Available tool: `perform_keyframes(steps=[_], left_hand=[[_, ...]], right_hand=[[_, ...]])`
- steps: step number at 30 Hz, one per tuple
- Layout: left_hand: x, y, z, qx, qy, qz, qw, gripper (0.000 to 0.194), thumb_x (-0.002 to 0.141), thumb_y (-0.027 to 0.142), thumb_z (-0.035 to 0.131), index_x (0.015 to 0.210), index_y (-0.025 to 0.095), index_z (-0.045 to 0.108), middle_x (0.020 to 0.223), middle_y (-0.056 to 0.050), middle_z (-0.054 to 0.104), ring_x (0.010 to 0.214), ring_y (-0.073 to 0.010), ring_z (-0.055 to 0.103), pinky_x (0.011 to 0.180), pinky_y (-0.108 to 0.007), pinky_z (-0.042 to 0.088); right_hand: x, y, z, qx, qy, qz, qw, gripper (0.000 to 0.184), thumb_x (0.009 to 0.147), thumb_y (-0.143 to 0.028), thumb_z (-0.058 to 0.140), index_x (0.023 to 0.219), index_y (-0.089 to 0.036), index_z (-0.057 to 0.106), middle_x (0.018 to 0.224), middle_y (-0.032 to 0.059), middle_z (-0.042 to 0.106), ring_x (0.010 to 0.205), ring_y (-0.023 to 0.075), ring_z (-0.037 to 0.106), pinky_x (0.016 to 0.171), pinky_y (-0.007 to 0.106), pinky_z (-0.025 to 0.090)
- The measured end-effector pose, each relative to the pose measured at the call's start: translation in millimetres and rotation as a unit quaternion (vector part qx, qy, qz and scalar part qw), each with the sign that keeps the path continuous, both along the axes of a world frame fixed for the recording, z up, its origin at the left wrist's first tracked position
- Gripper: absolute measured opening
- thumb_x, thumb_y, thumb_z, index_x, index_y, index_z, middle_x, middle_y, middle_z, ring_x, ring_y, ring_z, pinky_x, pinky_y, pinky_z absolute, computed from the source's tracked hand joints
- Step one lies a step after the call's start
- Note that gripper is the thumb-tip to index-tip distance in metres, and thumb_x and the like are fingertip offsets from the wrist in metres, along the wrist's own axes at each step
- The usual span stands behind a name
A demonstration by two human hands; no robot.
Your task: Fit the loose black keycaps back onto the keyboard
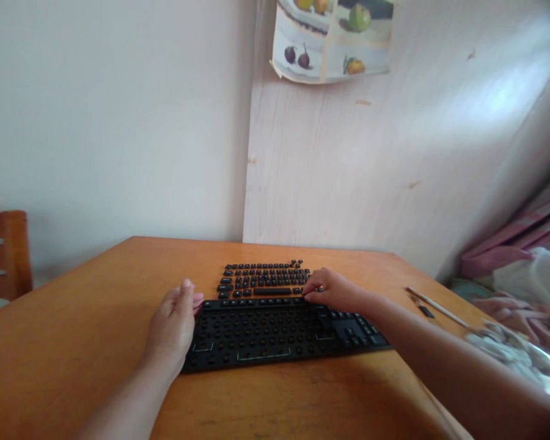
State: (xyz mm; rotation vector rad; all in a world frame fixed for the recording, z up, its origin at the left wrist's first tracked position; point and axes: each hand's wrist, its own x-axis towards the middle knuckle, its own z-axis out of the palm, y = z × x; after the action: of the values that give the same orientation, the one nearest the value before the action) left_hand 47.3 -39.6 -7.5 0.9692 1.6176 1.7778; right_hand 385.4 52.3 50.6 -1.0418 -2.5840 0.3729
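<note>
So the main thing here is a black keyboard [266, 330] lying flat on the worktop, long side towards the person. The middle block has no caps on it, just rows of little sockets, while the top row and the number pad have theirs. The loose keys [260, 282] sit in neat rows just past its far edge, long space bar [272, 291] included.

My take on handling: the board looks like stiff plastic, fairly light, so it might slide a bit if pushed. I'd steady it by the short ends or the rim. The keys look tiny, hard and easy to flick away, so pinch them by their sides. Bare sockets are probably the fragile bit, so no leaning on those.

Left hand [174, 321] is at the board's left end, thumb up and fingers loosely apart, not wrapped round anything. Right hand [326, 287] is over the far edge by the loose keys, fingers bent down; can't tell if there's a key between the tips.

Worktop [87, 318] is orangey wood, with a thin stick [440, 308] off to the right. Beyond that there's a pale wall [119, 110], a fruit poster [332, 52], a wooden chair [16, 250] at left and heaped cloth [508, 348] at right.
</note>
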Motion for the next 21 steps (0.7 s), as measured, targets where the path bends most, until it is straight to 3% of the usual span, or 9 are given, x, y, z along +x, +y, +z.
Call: perform_keyframes(steps=[21], left_hand=[[-2.5, 2.4, -5.3, 0.010, 0.018, 0.000, 1.000, 0.060, 0.081, 0.071, 0.048, 0.097, 0.015, 0.063, 0.092, -0.012, 0.072, 0.088, -0.0245, 0.070, 0.085, -0.042, 0.055]], right_hand=[[-3.7, 1.5, -6.3, -0.033, -0.027, -0.027, 0.999, 0.011, 0.076, -0.021, 0.066, 0.078, -0.017, 0.075, 0.073, 0.0016, 0.067, 0.070, 0.0130, 0.057, 0.066, 0.025, 0.042]])
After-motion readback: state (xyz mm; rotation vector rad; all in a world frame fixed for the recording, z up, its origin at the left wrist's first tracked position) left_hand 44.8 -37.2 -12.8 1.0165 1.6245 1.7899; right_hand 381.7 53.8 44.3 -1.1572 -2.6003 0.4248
